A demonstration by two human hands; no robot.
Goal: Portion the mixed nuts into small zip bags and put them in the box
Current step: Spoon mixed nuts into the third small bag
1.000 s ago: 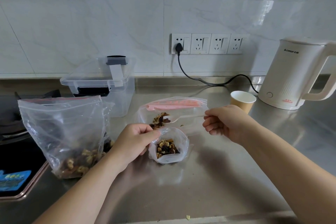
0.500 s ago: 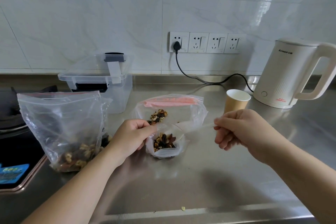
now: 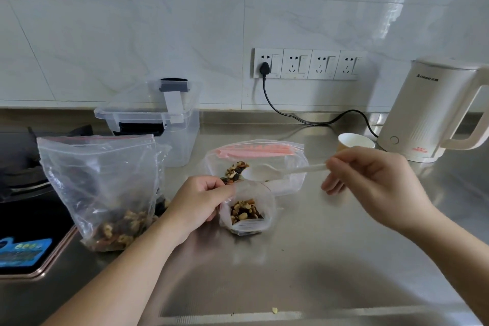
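The left hand [image 3: 197, 200] pinches the small zip bag [image 3: 247, 213] open; the right hand [image 3: 370, 182] holds a white spoon [image 3: 267, 172] level above it.

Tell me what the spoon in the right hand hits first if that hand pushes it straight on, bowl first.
Probably the nuts in the pink-zip bag, past the spoon bowl, which the right hand points left; depth is unclear.

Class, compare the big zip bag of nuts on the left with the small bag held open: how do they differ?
The big zip bag stands tall by itself, untouched; the small bag is short, and the left hand pinches its rim open. The big zip bag's nuts lie only at its bottom; the small bag's nuts reach much nearer its rim. Both are clear plastic, holding mixed nuts, on the steel counter.
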